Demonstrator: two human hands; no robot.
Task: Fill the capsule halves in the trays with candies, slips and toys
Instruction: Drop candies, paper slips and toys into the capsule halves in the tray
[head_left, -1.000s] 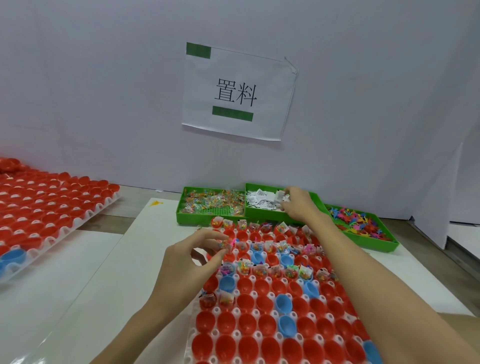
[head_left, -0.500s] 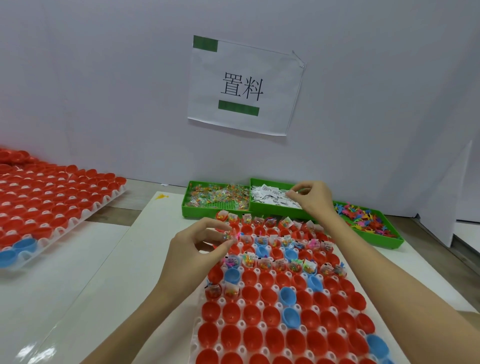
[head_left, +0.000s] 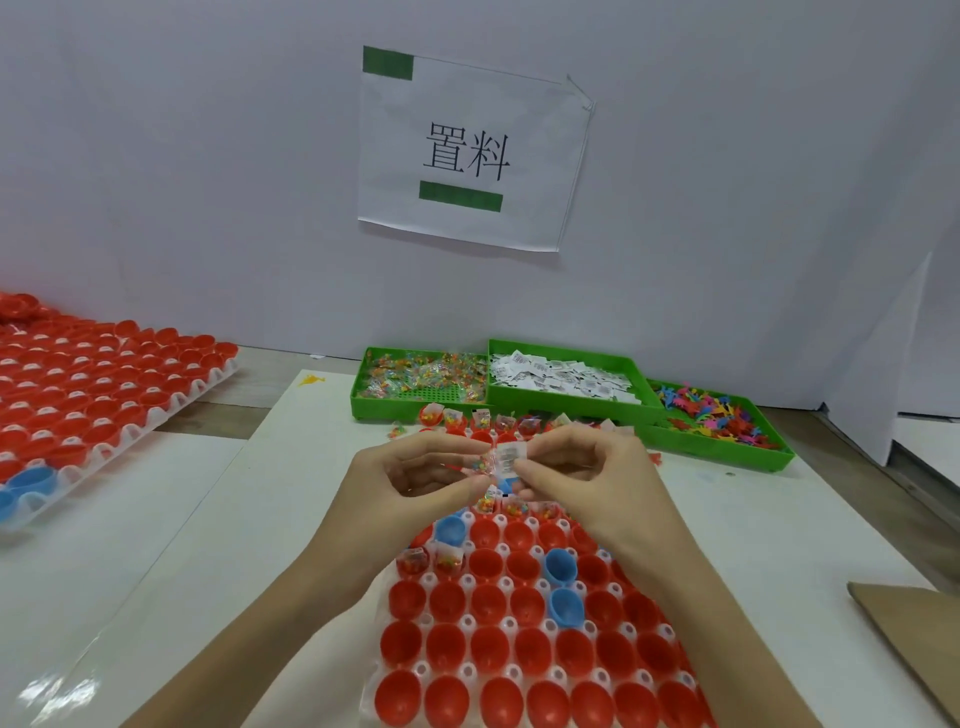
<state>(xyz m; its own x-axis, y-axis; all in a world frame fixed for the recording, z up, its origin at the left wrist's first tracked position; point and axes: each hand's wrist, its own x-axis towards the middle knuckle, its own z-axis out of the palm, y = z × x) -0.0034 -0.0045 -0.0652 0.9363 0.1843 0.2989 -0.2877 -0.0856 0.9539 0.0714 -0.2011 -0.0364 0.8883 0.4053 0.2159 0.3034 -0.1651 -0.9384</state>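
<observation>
A: Landmark?
B: The near tray (head_left: 519, 675) of red and blue capsule halves (head_left: 491, 647), sitting on the white table (head_left: 779, 545). Far rows are holding candy packets; near rows are sitting unfilled.
A: Other big stuff?
B: A second tray (head_left: 104, 400) is lying well left of it. Three green bins are lining up beyond it: candies (head_left: 423, 376), slips (head_left: 563, 376), toys (head_left: 714, 415).
A: Hands?
B: Both are hovering over its far-middle rows, fingers curled. The left hand (head_left: 415, 480) is pinching a candy packet (head_left: 485, 463); the right hand (head_left: 587, 478) is pinching a white slip (head_left: 506, 460). The two items are touching.
</observation>
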